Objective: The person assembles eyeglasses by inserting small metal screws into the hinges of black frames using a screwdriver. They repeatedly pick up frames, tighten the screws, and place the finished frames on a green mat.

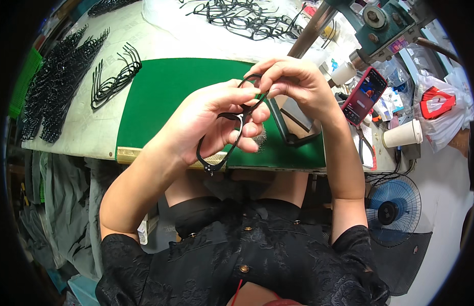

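black patterned clothing with round metal buttons lies closest, just off the near edge of the green mat. above that mat, toward its near edge, a black eyeglass frame is held up off the surface, tilted, its lower end reaching out over the near edge. the left hand is closed loosely around the frame from the left, thumb on top and the other fingers bent beneath, so part of it is hidden. the right hand has the far end of the frame in a narrow pinch between thumb and fingertips; its exact contact is partly covered.

on the mat below the hands sits a small heap of grey bits, and beside it, toward the mat's right side, a dark tray with a flat slab in it. a pale yellowish strip runs along the mat's near left edge.

just left of the mat, a short row of black frames rests on the pale table; farther left are long, dense stacks of frames. beyond the mat's far edge, more frames lie jumbled on white plastic.

right of the mat are a phone in a reddish case, pliers and a white cup, with a green machine past its far right corner. a fan stands lower, off the mat's near right corner.
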`<action>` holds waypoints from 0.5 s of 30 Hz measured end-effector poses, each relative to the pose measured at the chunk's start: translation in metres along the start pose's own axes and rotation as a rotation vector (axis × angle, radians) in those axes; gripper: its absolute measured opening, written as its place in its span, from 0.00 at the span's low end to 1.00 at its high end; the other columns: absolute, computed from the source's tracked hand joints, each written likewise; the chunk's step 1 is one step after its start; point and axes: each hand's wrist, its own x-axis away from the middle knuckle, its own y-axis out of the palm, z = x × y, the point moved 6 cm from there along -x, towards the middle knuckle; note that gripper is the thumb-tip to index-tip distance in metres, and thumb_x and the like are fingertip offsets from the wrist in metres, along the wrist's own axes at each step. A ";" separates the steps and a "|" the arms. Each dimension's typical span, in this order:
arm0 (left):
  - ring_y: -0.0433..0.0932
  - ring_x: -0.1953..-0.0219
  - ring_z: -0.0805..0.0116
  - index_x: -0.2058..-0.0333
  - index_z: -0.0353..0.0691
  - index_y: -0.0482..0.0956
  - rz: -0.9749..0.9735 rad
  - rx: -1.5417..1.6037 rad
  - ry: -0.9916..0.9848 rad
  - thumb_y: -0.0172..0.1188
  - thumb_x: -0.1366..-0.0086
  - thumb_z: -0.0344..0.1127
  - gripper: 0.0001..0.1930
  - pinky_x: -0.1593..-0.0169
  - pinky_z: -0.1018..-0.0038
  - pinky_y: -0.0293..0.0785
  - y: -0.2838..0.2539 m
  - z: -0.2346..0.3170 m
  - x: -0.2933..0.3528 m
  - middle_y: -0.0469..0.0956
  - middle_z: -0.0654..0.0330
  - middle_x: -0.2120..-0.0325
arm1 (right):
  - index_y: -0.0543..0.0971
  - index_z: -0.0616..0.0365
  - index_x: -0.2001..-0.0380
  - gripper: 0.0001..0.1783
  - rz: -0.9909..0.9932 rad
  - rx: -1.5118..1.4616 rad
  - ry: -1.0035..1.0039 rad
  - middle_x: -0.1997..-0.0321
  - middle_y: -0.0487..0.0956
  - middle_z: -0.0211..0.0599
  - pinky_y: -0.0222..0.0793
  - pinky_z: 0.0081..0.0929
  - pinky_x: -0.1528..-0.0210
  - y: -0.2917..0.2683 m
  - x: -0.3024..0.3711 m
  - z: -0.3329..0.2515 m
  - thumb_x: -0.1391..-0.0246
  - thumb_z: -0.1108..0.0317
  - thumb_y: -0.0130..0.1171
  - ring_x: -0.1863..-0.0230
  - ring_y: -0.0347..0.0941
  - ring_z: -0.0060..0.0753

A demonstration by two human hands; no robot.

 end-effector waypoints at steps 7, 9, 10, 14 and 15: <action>0.74 0.49 0.60 0.47 0.33 0.68 0.185 -0.486 0.435 0.43 0.30 0.55 0.28 0.43 0.61 0.69 -0.055 0.062 0.016 0.75 0.52 0.53 | 0.80 0.68 0.67 0.06 0.325 -0.014 0.059 0.58 0.78 0.39 0.75 0.21 0.55 -0.016 0.006 -0.011 0.45 0.82 0.53 0.61 0.77 0.25; 0.74 0.52 0.64 0.51 0.33 0.71 0.408 -0.591 0.843 0.44 0.28 0.46 0.20 0.45 0.64 0.71 -0.067 0.094 0.052 0.75 0.53 0.59 | 0.80 0.68 0.67 0.06 0.447 0.030 0.007 0.59 0.79 0.39 0.75 0.20 0.56 -0.016 0.010 -0.020 0.45 0.81 0.54 0.62 0.77 0.25; 0.74 0.55 0.65 0.54 0.33 0.72 0.416 -0.466 0.941 0.42 0.27 0.43 0.18 0.49 0.67 0.72 -0.064 0.098 0.072 0.75 0.53 0.61 | 0.80 0.68 0.67 0.06 0.502 0.051 0.043 0.63 0.80 0.38 0.75 0.19 0.57 -0.015 0.013 -0.023 0.46 0.81 0.54 0.64 0.78 0.24; 0.73 0.59 0.67 0.58 0.34 0.70 0.016 -0.602 0.875 0.42 0.28 0.38 0.13 0.57 0.73 0.72 0.004 0.045 0.087 0.73 0.55 0.62 | 0.80 0.69 0.67 0.05 0.685 0.124 0.066 0.67 0.81 0.36 0.75 0.18 0.59 -0.004 0.024 -0.031 0.47 0.81 0.57 0.65 0.78 0.23; 0.73 0.59 0.66 0.55 0.35 0.70 0.111 -0.684 0.737 0.42 0.29 0.38 0.14 0.56 0.72 0.73 0.006 0.025 0.076 0.72 0.55 0.62 | 0.80 0.69 0.68 0.04 0.733 0.132 0.066 0.67 0.81 0.36 0.75 0.17 0.60 0.000 0.025 -0.032 0.47 0.81 0.57 0.66 0.78 0.23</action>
